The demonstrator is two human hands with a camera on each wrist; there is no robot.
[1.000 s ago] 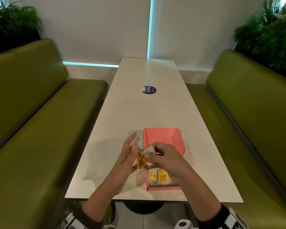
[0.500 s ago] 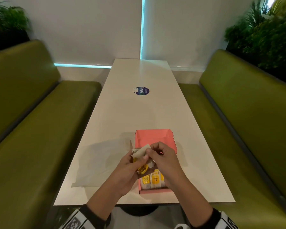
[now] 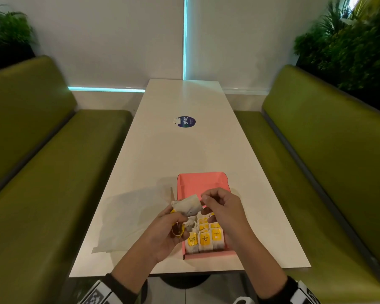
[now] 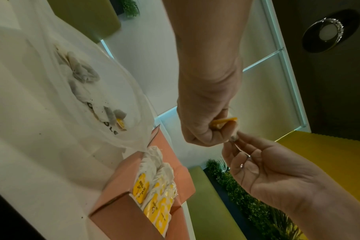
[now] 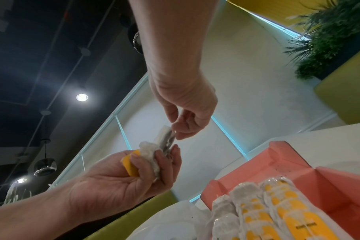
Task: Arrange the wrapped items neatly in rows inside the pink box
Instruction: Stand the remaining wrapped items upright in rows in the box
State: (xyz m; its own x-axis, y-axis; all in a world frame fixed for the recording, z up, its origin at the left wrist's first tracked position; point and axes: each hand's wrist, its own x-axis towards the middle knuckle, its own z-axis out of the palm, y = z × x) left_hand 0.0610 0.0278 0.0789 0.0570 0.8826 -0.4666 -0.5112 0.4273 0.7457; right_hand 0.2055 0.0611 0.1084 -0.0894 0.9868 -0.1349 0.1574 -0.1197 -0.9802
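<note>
Left hand [image 3: 171,229] gripping loose packet [image 3: 186,206], fingers curled round yellow tag end. Right hand [image 3: 222,207] pinching packet's free paper edge between thumb and fingertip. Packet hovering above box [image 3: 203,183], over its left side, touching no rows. Rows [image 3: 204,236] filling near end of box; far end showing bare pink floor. Plastic bag [image 4: 58,84] lying on table [image 3: 184,150] just left of box.

Advice: flatten paper first, turn tag upward like the others, lower packet behind last row, press snug against neighbours.

A round blue sticker [image 3: 186,122] on the table [image 3: 184,154] reads "ClayG" (smaller print illegible).
</note>
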